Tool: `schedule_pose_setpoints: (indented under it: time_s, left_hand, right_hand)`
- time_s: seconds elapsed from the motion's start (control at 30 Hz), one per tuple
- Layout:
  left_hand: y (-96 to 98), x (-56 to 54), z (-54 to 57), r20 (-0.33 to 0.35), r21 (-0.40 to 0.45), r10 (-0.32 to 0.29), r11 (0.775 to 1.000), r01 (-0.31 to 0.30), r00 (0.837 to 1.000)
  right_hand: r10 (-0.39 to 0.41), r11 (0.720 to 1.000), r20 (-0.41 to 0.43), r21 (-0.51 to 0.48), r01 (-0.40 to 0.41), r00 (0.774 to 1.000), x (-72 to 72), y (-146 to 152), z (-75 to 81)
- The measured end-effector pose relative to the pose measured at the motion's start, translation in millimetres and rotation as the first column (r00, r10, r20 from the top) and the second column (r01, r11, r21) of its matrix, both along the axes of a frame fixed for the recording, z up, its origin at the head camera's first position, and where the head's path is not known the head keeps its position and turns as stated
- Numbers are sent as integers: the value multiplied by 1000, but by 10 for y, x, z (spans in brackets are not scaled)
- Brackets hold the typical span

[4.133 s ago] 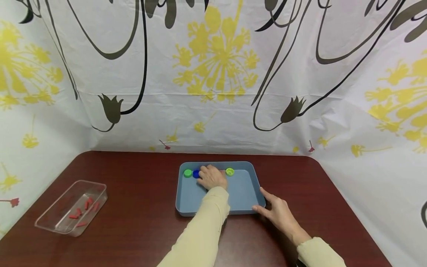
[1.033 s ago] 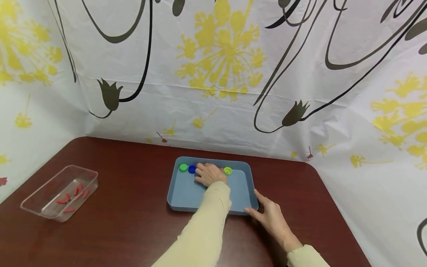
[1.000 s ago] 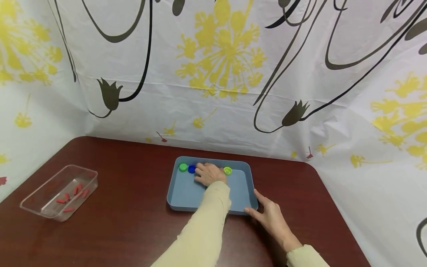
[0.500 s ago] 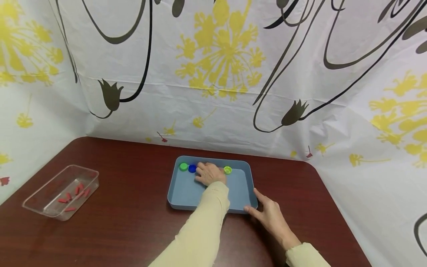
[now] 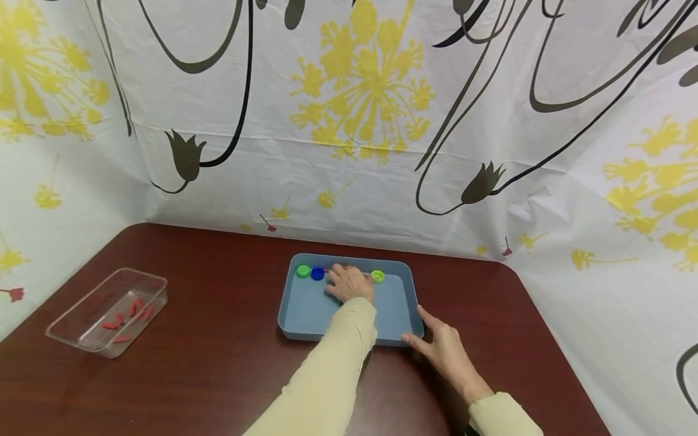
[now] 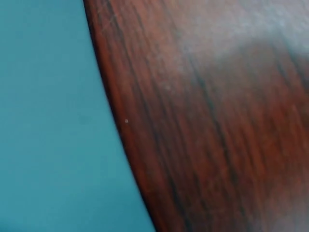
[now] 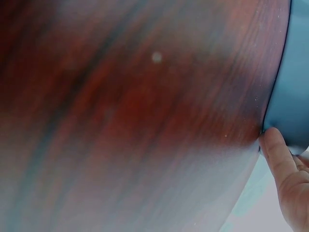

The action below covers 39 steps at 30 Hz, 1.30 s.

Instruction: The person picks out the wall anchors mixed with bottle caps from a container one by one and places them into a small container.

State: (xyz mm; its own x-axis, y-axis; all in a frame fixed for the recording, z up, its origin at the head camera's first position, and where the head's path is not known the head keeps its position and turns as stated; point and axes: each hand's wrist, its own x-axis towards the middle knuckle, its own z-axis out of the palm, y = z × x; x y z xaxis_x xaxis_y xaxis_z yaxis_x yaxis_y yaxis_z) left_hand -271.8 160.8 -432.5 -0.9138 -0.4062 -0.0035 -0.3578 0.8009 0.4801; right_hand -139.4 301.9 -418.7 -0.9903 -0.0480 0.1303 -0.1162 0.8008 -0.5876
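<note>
A blue-grey tray (image 5: 311,318) lies on the table. Along its far side are a green bottle cap (image 5: 303,271), a blue bottle cap (image 5: 317,274) and a yellow-green bottle cap (image 5: 378,276). My left hand (image 5: 351,284) reaches down into the tray between the blue and yellow-green caps. Its fingertips are hidden, and I cannot tell what they hold. A bit of red (image 5: 327,270) shows between the blue cap and this hand. At the tray's near right corner, my right hand (image 5: 447,351) holds the outside walls between thumb and fingers; the right wrist view shows fingers (image 7: 277,150) against the wall.
On the left of the dark red wooden table (image 5: 218,315) stands a clear plastic container (image 5: 82,339) with several short red sticks (image 5: 120,318) in it. A white patterned sheet (image 5: 262,181) hangs behind the table and along its sides.
My left hand has shifted slightly to the right within the tray, and red now shows beside the blue cap. My right hand stays at the tray's corner. The head view has tilted slightly.
</note>
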Motion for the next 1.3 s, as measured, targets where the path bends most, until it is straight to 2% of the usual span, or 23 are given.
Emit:
schedule_pose_setpoints:
  time_s: [0.1, 0.23, 0.5, 0.7, 0.9, 1.1, 1.3]
  left_hand:
    - [14, 15, 5, 5, -9, -21, 1000, 21, 1000]
    - [34, 25, 36, -23, 9, -43, 999, 43, 999]
    - [22, 67, 109, -141, 148, -94, 982, 114, 986]
    - [-17, 93, 133, -215, 225, -101, 963, 150, 971]
    - [-51, 100, 179, -252, 284, -104, 943, 176, 962]
    - [-87, 138, 259, -280, 370, -105, 905, 208, 954]
    - [-153, 175, 339, -301, 411, -109, 881, 233, 947]
  right_hand:
    - [4, 1000, -13, 9, -3, 1000, -4, 0, 0]
    - [0, 1000, -6, 3, 0, 1000, -3, -1, 8]
    - [-7, 1000, 16, 3, 7, 1000, -4, 3, 14]
    - [-11, 1000, 39, -9, 11, 999, -6, -3, 17]
    - [-4, 1000, 17, 5, 4, 1000, 9, -13, 35]
    - [4, 1000, 9, 1, -4, 1000, 9, -15, 36]
    - [17, 1000, -10, -1, -17, 1000, 4, 0, 21]
